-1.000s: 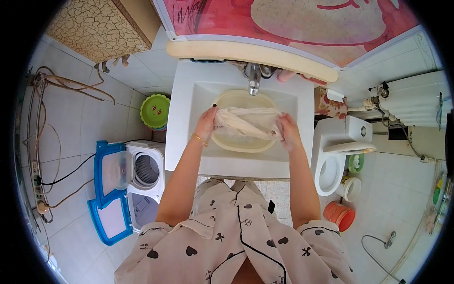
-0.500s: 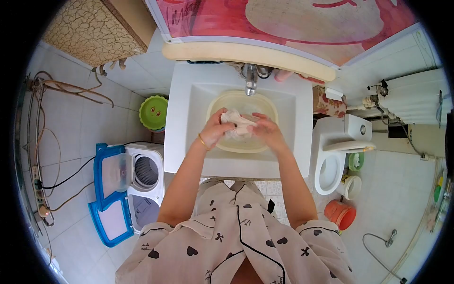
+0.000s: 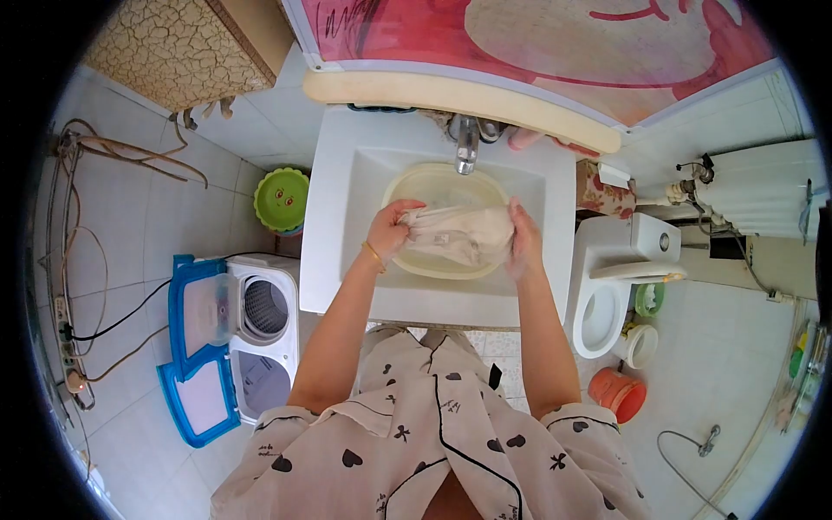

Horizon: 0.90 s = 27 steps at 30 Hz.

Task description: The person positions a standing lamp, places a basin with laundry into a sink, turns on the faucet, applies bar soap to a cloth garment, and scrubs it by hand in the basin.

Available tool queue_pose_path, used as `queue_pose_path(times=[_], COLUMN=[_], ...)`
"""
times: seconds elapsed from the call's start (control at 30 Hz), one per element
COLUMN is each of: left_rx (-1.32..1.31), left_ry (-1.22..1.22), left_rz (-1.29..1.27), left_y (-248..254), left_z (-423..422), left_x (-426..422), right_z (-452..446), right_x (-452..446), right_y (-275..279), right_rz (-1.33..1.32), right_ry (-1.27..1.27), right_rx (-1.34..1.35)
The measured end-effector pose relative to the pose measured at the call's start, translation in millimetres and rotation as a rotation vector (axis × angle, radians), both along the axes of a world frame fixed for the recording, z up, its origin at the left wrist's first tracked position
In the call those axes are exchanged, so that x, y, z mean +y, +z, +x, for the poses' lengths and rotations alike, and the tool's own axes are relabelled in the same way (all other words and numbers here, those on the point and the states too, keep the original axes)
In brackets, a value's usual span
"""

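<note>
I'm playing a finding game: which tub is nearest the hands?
The cream basin in the sink, beneath the cloth. The larger green basin, white bucket and red bucket are outside the sink, farther from the left hand and right hand.

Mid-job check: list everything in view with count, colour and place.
Sink: one, white, centre
Basin: one, cream, in the sink
Cloth: one, whitish, over the basin
Faucet: one, silver, behind the basin
Bowl: one, green, left of sink
Washing machine: one, white and blue, lower left
Cords: several, brown and black, at left
Toilet: one, white, right of sink
Flowered box: one, reddish, right of sink
Buckets: two, one white, one orange-red, by the toilet
Tub: one, green, by the toilet
Picture: one, pink and cream, at the top
Shower head: one, grey, lower right
Shirt: one, pale with dark hearts, bottom
Left hand: one, on cloth's left end
Right hand: one, on cloth's right end
</note>
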<state>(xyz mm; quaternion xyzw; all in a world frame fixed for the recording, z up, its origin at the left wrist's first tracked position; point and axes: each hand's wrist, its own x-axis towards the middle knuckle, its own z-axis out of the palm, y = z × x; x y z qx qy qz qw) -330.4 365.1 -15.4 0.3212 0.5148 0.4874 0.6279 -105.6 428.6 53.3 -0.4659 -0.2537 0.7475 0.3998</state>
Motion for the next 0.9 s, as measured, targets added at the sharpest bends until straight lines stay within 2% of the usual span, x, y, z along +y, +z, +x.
queue_pose_path(times=[0.1,0.2,0.3,0.43,0.53,0.63,0.73,0.8,0.9], left_rx=[0.041,-0.392,-0.599,-0.545,-0.459,-0.430,-0.559,-0.674,-0.903], left_ry=[0.008,0.046,0.021,-0.059,-0.110,-0.096,0.034,0.089,0.082], left_rz=[-0.452,-0.488,-0.455,-0.270,-0.243,-0.251,-0.215,-0.221,-0.273], left_y=[-2.5,0.8,3.7,20.6,24.4,35.1,25.6,23.4,21.1], left_z=[-0.2,5.3,21.9,33.9,31.4,28.2,27.4,30.0,31.7], left_x=[3.4,-1.7,0.9,5.0,7.4,9.4,16.4,20.8,24.9], right_z=[2.6,-5.4,-9.8,-14.4,-16.1,-10.0,-7.1,-5.7,-2.3], right_x=[0.9,-0.9,-0.6,0.0,7.2,17.5,17.0,5.6,-7.7], right_y=[-9.5,-6.0,-17.7,-25.6,-44.2,-44.2,-55.9,-69.1,-90.3], right_rz=[0.037,-0.029,-0.052,-0.020,-0.039,-0.108,-0.252,-0.276,-0.202], right_ry=[0.096,0.121,0.204,0.266,0.197,0.325,0.404,0.437,0.551], right_rx=[0.038,0.126,0.246,0.257,-0.080,-0.270,-0.187,-0.026,0.074])
